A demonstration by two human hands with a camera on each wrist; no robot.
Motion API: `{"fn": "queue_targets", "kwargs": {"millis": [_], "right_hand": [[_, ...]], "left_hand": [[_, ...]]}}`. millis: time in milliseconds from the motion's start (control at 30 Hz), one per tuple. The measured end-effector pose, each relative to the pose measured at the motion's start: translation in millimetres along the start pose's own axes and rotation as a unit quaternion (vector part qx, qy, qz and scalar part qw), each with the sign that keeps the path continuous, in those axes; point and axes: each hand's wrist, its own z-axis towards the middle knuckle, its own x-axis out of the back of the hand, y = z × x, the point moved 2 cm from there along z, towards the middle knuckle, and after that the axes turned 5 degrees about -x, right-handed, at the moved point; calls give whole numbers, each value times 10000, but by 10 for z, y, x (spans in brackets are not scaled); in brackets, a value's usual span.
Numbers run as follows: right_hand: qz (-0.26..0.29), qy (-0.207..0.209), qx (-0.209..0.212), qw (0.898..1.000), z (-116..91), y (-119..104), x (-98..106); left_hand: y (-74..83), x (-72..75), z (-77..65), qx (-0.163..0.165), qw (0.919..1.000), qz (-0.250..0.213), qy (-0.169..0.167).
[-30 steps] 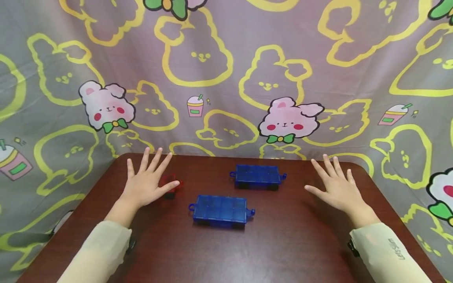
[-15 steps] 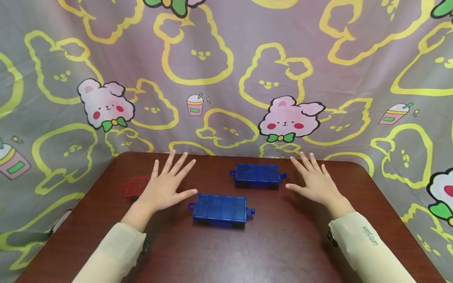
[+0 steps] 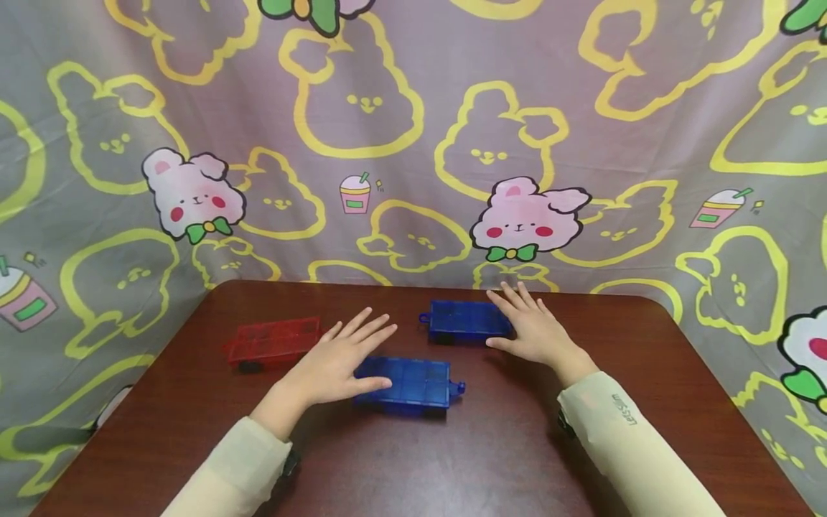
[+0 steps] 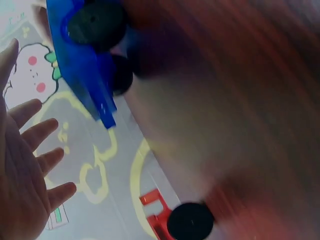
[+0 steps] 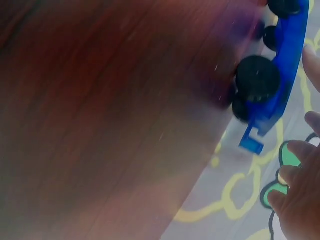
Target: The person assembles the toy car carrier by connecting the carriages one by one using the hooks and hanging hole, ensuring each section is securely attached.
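Observation:
Two blue toy wagons and a red toy wagon stand on the table. My left hand, fingers spread and straight, hovers over the left end of the near blue wagon and covers its left hook. Its palm shows at the edge of the left wrist view, beside the blue wagon's black wheels. My right hand is at the right end of the far blue wagon, fingers extended, hiding the right hook. In the right wrist view, fingers appear apart from that wagon's hooked end.
The dark brown wooden table has rounded far corners. Behind it hangs a grey curtain printed with yellow outlines and pink rabbits, close to the table's far edge.
Both hands have moved inward from the sides. The left has come right over the near blue wagon, uncovering the red one. The right has moved left to the far blue wagon.

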Motion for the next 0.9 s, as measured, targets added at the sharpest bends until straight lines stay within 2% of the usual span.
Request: {"fn": "queue_targets", "kwargs": {"millis": [200,433,633,900], "right_hand": [[163,-134,243,9995,111,-135,-70],[172,-289,522,9981,193,-247,-132],[287,-426,533,9973,244,-289,-169],[252,-390,424,9980,303,-261,-208]], "left_hand": [[111,-66,38,-138,9993,-113,-340],[149,-112,69,-204,9976,-222,-620],[177,-142,96,-269,9963,-319,-749],[178,-157,128,-110,9950,-413,-901]]}}
